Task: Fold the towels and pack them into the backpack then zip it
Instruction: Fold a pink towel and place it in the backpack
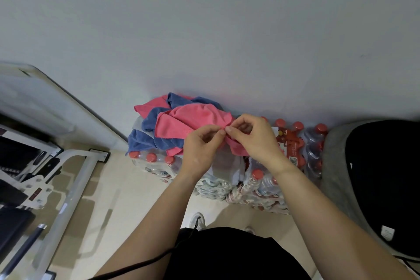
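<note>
A heap of pink and blue towels lies on packs of bottled water against the wall. The top pink towel is crumpled, with a blue towel under and behind it. My left hand and my right hand meet at the towel's right edge, each pinching the pink cloth between thumb and fingers. A pale grey or white towel shows just below my hands. The backpack, grey outside and black inside, stands open at the right.
Shrink-wrapped packs of bottles with red caps carry the towels and run right toward the backpack. A white metal frame and dark equipment fill the left side. Beige floor lies between them, with my shoe on it.
</note>
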